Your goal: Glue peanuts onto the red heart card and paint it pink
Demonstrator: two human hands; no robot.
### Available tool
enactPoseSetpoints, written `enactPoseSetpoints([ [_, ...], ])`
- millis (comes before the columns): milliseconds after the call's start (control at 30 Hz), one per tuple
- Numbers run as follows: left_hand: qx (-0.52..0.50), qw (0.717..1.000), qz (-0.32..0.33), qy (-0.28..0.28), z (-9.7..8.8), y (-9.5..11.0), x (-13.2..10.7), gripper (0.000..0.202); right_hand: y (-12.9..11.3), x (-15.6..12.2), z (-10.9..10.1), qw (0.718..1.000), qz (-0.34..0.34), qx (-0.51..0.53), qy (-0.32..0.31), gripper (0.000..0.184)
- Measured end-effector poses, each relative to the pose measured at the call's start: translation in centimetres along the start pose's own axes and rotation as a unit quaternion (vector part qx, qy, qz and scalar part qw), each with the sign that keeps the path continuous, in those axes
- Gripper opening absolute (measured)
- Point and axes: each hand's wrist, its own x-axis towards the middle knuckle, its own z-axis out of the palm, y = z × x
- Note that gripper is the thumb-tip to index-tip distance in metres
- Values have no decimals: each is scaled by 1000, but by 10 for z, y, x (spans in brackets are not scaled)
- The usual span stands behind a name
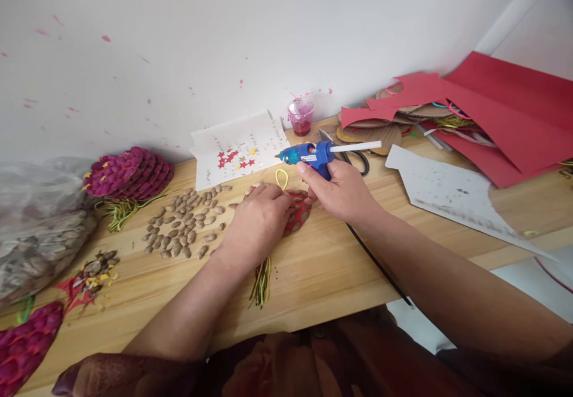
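My right hand [342, 193] grips a blue hot glue gun [313, 154], nozzle pointing left, a white glue stick jutting from its back and a black cord [376, 262] trailing off the table edge. My left hand [259, 221] lies palm down with curled fingers, pressing on a red shell-covered craft piece [299, 209] with a yellow loop [282, 177] at its top and a bundle of strings [262, 280] below. What the fingers pinch is hidden. Loose brown shells [183, 224] lie just left of that hand.
A wooden table [322, 277] stands against a white wall. Finished magenta shell pieces [128, 173] sit at the left, with plastic bags of shells [36, 230]. Behind are paper with red stars [235, 152], a pink cup [301, 116], scissors [356, 158], red card sheets [501, 116], white paper [452, 191].
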Motion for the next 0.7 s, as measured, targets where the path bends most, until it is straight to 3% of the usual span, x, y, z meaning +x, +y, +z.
enactPoseSetpoints([
  [367, -13, 1000, -10, 1, 0, 2, 2, 19, -1, 0, 0, 1000, 2, -11, -5, 43],
  [567, -179, 980, -77, 37, -8, -10, -3, 25, -1, 1, -1, 1000, 9, -10, -8, 43],
  [700, -226, 967, -104, 50, -9, -16, -5, 21, -1, 1, -1, 1000, 16, -4, -16, 44],
])
